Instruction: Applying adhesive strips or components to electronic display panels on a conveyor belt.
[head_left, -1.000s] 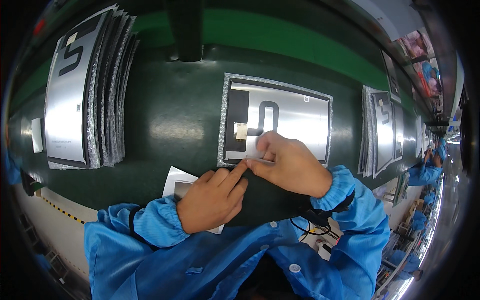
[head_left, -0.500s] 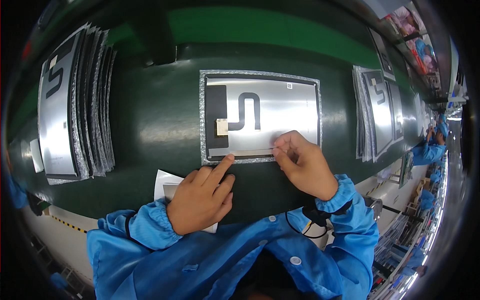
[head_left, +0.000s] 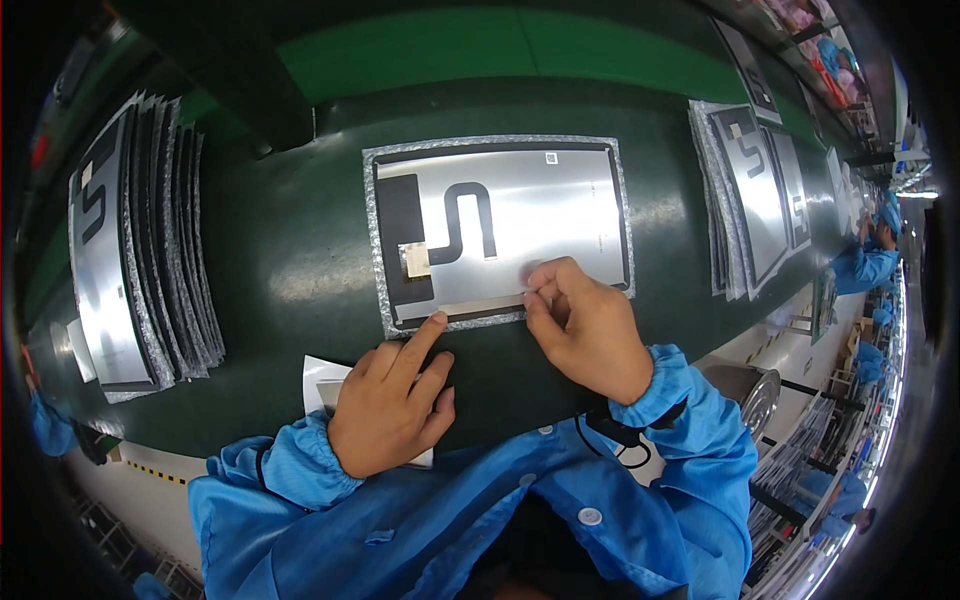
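A flat silver display panel (head_left: 560, 215) with a black S-shaped mark lies in front of me on a bubble-wrap sheet (head_left: 617, 165). Along its near edge runs a narrow pale adhesive strip (head_left: 470, 304). My right hand (head_left: 592, 325) pinches the strip's right end between thumb and fingertips, just over the panel. My left hand (head_left: 390, 405) is open, its index finger stretched out with the tip on the panel's near edge, by the strip. Beneath that hand, a white sheet (head_left: 318, 375) is partly hidden.
A tall stack of similar panels (head_left: 110, 270) with bubble wrap between stands at the left. More panels (head_left: 750, 200) are piled at the right on the dark green table (head_left: 280, 230). A round metal stool (head_left: 755, 395) stands by the near right edge; people in blue work farther right.
The view has tilted slightly, shifting the panel a little left in the picture. My left fingertip stays at the panel's near edge, and my right hand keeps its pinch on the strip.
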